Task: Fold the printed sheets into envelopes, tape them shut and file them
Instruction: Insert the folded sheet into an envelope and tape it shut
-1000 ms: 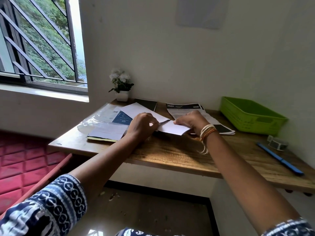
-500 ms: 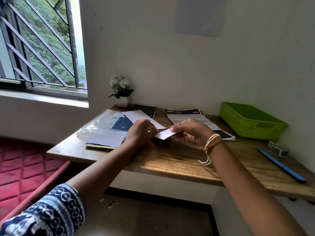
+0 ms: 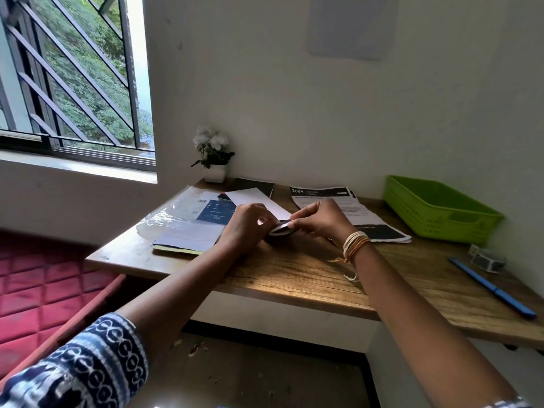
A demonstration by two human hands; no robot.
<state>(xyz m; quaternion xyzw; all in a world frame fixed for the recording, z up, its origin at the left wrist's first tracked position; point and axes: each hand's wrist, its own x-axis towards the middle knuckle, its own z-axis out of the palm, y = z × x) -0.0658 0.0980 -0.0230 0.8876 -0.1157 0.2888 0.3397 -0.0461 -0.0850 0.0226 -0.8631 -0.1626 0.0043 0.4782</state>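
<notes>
Both hands meet over the middle of the wooden desk. My left hand and my right hand pinch a small folded printed sheet between them, just above the desk; most of it is hidden by the fingers. A stack of printed sheets lies behind my right hand. A white sheet lies behind my left hand. A roll of tape sits at the right. A green tray stands at the back right.
A clear plastic sleeve with papers and a blue booklet lies at the left. A small potted plant stands against the wall. A blue pen lies near the right front edge. A red mattress is left of the desk.
The sheet between my hands has become much smaller as it was folded, and my hands have drawn closer together.
</notes>
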